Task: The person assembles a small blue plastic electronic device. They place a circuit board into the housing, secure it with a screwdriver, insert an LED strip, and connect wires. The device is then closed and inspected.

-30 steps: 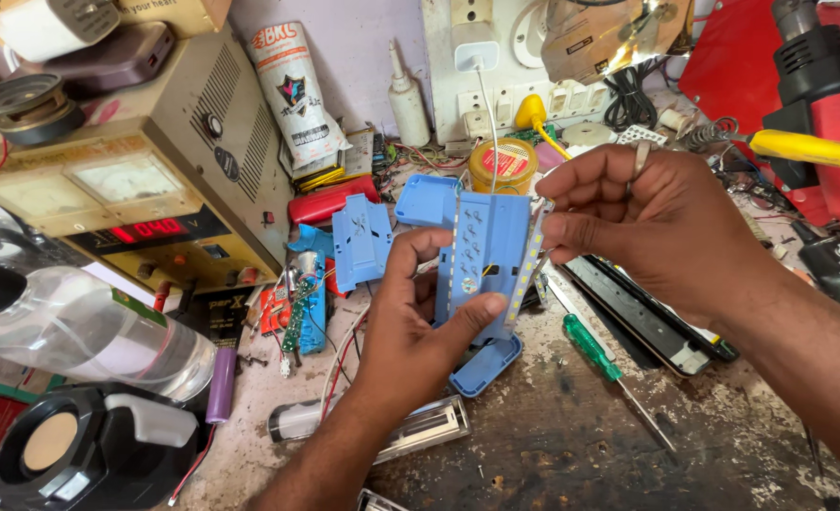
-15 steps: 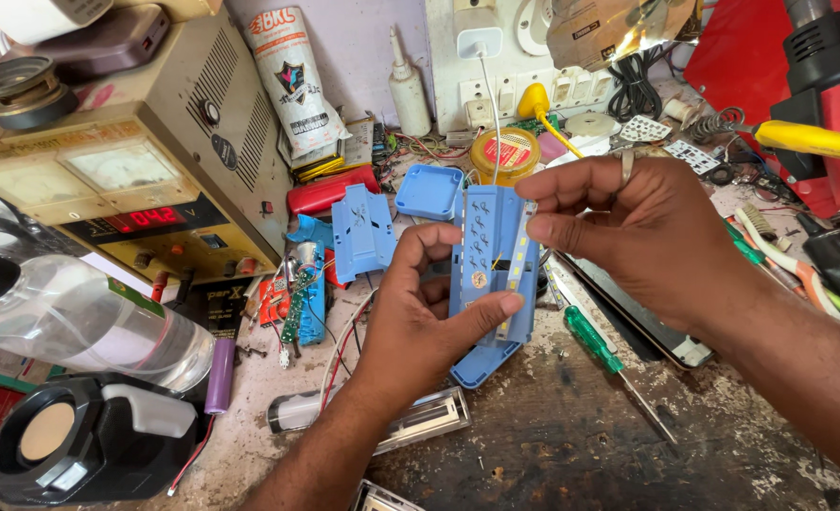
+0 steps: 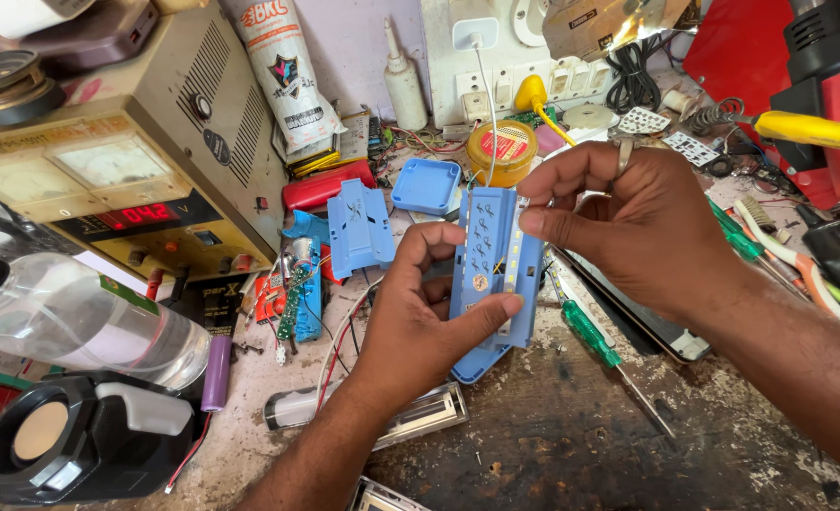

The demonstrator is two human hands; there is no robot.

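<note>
Two hands' grips closed around one upright blue plastic casing [image 3: 496, 274], white LED strip [image 3: 513, 248] along its right edge.

we held a long blue plastic housing [image 3: 491, 274] upright over the cluttered worktop [image 3: 571, 445], our left hand [image 3: 420, 317] gripping its lower part with the thumb across the front, our right hand [image 3: 638, 227] pinching its upper right edge. a green-handled screwdriver [image 3: 604, 350] lay just beside it, a loose blue panel [image 3: 360, 227] and a small blue cap [image 3: 427, 185] behind, near a yellow jar [image 3: 501, 151].
</note>
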